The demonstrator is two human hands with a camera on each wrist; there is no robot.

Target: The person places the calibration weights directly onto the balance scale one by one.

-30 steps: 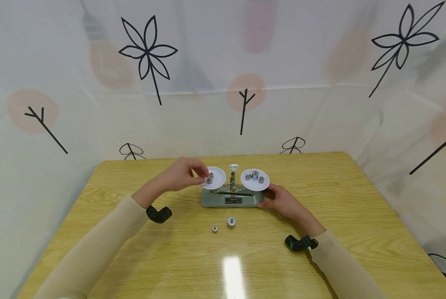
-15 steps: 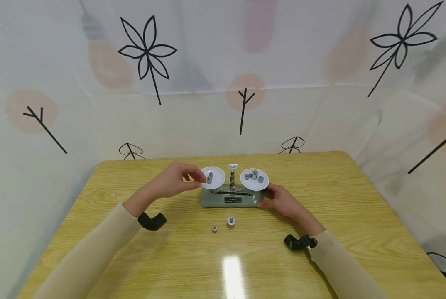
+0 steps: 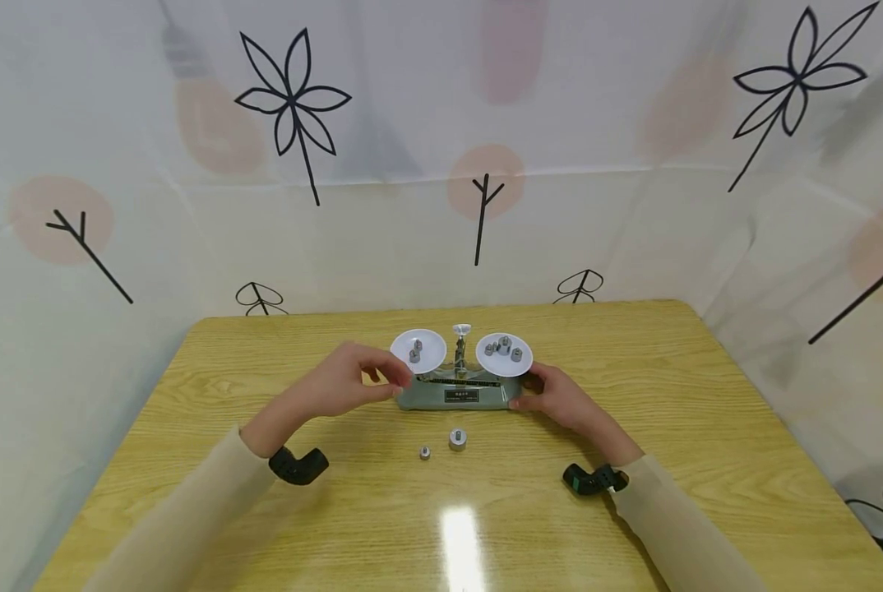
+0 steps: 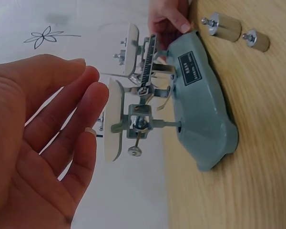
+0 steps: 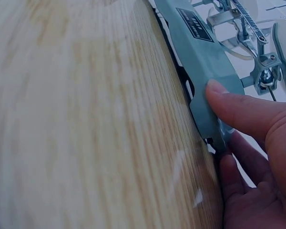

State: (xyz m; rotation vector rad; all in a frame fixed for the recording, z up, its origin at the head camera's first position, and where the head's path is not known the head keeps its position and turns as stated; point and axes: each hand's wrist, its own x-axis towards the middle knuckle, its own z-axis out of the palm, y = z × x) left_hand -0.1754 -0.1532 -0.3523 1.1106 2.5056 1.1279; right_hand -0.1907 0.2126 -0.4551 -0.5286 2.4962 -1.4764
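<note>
A grey-green balance scale [image 3: 423, 397] stands on the wooden table, with a white pan at each end. Two small metal weights [image 3: 415, 356] sit on the left pan [image 3: 432, 349]; several more [image 3: 504, 346] are on the right pan [image 3: 489, 364]. My left hand [image 3: 345, 382] hovers just left of the scale, thumb and fingers loosely bent with nothing between them; the left wrist view shows its fingertips close by the left pan. My right hand [image 3: 563, 400] grips the right end of the base, its thumb on the front face in the right wrist view and its fingers partly hidden behind.
In front of the scale, a larger weight [image 3: 458, 440] and a smaller weight [image 3: 424, 453] stand on the table [image 3: 367, 510]. A patterned cloth [image 3: 397, 238] hangs behind and at both sides. Each wrist carries a black camera.
My left hand has drawn back from the weights on the left pan, moving left and then down toward the near side. The right hand keeps its grip on the base.
</note>
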